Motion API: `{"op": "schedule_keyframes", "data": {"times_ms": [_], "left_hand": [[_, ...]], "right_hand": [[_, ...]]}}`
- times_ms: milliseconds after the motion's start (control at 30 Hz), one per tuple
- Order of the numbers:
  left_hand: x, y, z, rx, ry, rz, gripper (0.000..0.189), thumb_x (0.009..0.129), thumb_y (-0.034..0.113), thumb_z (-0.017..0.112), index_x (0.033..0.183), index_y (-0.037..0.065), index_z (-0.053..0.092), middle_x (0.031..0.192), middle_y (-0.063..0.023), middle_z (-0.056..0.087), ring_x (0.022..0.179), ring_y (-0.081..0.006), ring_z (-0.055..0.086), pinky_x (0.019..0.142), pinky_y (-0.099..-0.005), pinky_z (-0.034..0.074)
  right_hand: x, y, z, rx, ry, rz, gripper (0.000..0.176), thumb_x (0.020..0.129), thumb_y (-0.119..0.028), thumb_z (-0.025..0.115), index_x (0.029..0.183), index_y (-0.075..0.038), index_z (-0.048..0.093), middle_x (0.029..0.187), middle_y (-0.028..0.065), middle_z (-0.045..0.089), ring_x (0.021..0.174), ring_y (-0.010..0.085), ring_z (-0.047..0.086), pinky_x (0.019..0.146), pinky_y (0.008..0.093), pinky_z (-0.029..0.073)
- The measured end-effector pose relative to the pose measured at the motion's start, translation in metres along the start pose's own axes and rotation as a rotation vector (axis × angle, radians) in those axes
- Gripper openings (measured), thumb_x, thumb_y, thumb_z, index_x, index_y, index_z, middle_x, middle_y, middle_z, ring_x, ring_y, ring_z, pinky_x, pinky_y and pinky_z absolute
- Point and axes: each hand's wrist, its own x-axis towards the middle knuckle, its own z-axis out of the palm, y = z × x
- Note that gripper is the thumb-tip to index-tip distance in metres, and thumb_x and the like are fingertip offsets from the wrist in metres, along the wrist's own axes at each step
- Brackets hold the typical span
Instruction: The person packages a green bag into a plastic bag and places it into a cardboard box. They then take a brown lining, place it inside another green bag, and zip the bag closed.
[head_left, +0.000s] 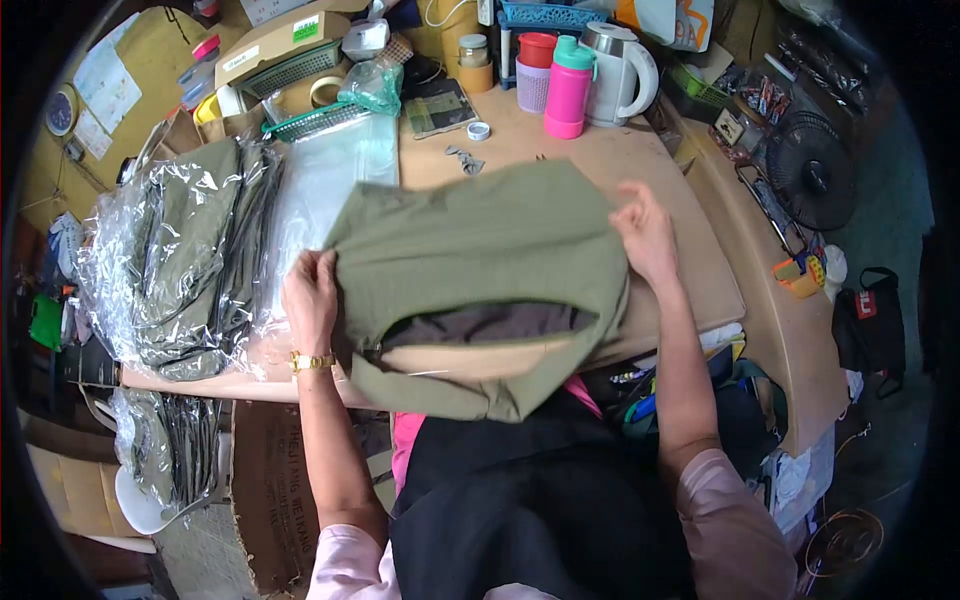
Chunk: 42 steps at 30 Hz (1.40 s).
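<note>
An olive-green cloth piece (480,240) lies spread across the table, with a wide curved opening near its lower side that shows dark fabric inside. My left hand (312,290) pinches its left edge between thumb and fingers. Just off the upper right edge is my right hand (643,230), slightly blurred, with curled fingers; whether it touches the cloth cannot be made out. A gold watch (312,362) is on my left wrist. To the left lie several olive garments in clear plastic (200,250).
Clear plastic bags (345,165) lie behind my left hand. At the table's back stand a pink bottle (568,95), a kettle (607,75) and a red-lidded cup (534,75). A small round tin (478,131) and a cloth scrap (465,160) lie behind the cloth. A fan (812,170) stands right.
</note>
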Motion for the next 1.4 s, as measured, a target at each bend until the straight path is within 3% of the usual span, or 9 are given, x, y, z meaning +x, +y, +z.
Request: {"op": "schedule_keyframes", "data": {"times_ms": [67, 200, 267, 333, 433, 933, 1233, 1333, 1400], "left_hand": [[-0.019, 0.034, -0.006, 0.328, 0.635, 0.526, 0.029, 0.088, 0.011, 0.066, 0.115, 0.003, 0.059, 0.101, -0.017, 0.063, 0.086, -0.0374, 0.06, 0.079, -0.0419, 0.046], [-0.072, 0.077, 0.023, -0.121, -0.046, 0.677, 0.014, 0.083, 0.004, 0.069, 0.096, 0.004, 0.064, 0.091, -0.0166, 0.061, 0.08, -0.0353, 0.062, 0.073, -0.0415, 0.05], [-0.086, 0.07, 0.039, 0.039, -0.249, 0.525, 0.024, 0.082, 0.006, 0.071, 0.104, 0.002, 0.066, 0.098, -0.0163, 0.063, 0.088, -0.0339, 0.064, 0.078, -0.0416, 0.052], [-0.09, 0.048, 0.047, 0.158, -0.134, 0.591, 0.045, 0.078, 0.009, 0.074, 0.119, 0.0, 0.059, 0.112, -0.018, 0.059, 0.105, -0.0358, 0.059, 0.087, -0.0424, 0.049], [-0.097, 0.039, 0.038, 0.231, -0.246, 0.444, 0.065, 0.076, 0.01, 0.076, 0.133, -0.004, 0.047, 0.124, -0.0215, 0.053, 0.119, -0.0387, 0.05, 0.096, -0.0424, 0.045], [-0.069, 0.08, 0.116, 0.378, -0.317, 0.564, 0.056, 0.085, 0.014, 0.054, 0.137, -0.008, 0.047, 0.131, -0.0245, 0.056, 0.124, -0.037, 0.053, 0.107, -0.0432, 0.038], [-0.06, 0.112, 0.126, 0.38, -0.041, 0.693, 0.03, 0.074, 0.014, 0.061, 0.099, -0.002, 0.059, 0.093, -0.0169, 0.062, 0.092, -0.0341, 0.059, 0.083, -0.0434, 0.044], [-0.018, 0.123, 0.147, 0.381, -0.635, 0.369, 0.034, 0.083, 0.012, 0.054, 0.111, -0.007, 0.057, 0.118, -0.0261, 0.06, 0.115, -0.0367, 0.056, 0.098, -0.0477, 0.043], [0.013, 0.061, 0.209, 0.365, 0.031, 1.037, 0.034, 0.087, 0.014, 0.052, 0.114, -0.005, 0.06, 0.117, -0.0251, 0.063, 0.112, -0.0367, 0.06, 0.099, -0.0474, 0.046]], "right_hand": [[-0.021, -0.048, 0.005, -0.142, 0.292, -0.232, 0.036, 0.089, -0.007, 0.064, 0.124, -0.006, 0.054, 0.09, 0.0153, 0.065, 0.087, 0.0274, 0.065, 0.082, 0.0391, 0.05], [-0.062, -0.11, 0.033, 0.181, -0.422, -0.146, 0.025, 0.089, -0.009, 0.064, 0.113, -0.003, 0.06, 0.107, 0.0178, 0.062, 0.102, 0.0355, 0.06, 0.09, 0.044, 0.048], [-0.072, -0.08, 0.064, -0.04, -0.359, -0.387, 0.029, 0.09, -0.013, 0.065, 0.116, -0.001, 0.059, 0.111, 0.0177, 0.061, 0.106, 0.0349, 0.059, 0.093, 0.0438, 0.047], [-0.077, -0.058, 0.083, -0.264, -0.283, -0.622, 0.034, 0.091, -0.017, 0.066, 0.119, 0.0, 0.058, 0.115, 0.0176, 0.06, 0.11, 0.0342, 0.058, 0.096, 0.0437, 0.046], [-0.084, -0.045, 0.079, -0.387, -0.408, -0.275, 0.052, 0.091, -0.027, 0.065, 0.132, 0.001, 0.049, 0.121, 0.0224, 0.056, 0.118, 0.0397, 0.05, 0.101, 0.0445, 0.042], [-0.124, -0.055, 0.127, -0.385, -0.409, -0.606, 0.061, 0.093, -0.029, 0.058, 0.142, 0.005, 0.042, 0.15, 0.0233, 0.038, 0.147, 0.0355, 0.023, 0.119, 0.055, 0.014], [-0.126, -0.051, 0.13, -0.471, -0.385, -0.688, 0.056, 0.096, -0.031, 0.053, 0.142, 0.0, 0.044, 0.148, 0.0217, 0.039, 0.144, 0.0376, 0.026, 0.119, 0.0564, 0.012], [-0.127, -0.065, 0.12, -0.42, -0.564, -0.561, 0.055, 0.096, -0.03, 0.054, 0.142, -0.002, 0.044, 0.149, 0.0214, 0.039, 0.144, 0.0379, 0.026, 0.119, 0.0565, 0.012], [-0.132, -0.072, 0.118, -0.451, -0.583, -0.557, 0.054, 0.096, -0.029, 0.055, 0.142, -0.003, 0.045, 0.148, 0.0211, 0.04, 0.145, 0.0365, 0.026, 0.119, 0.0562, 0.012]]}}
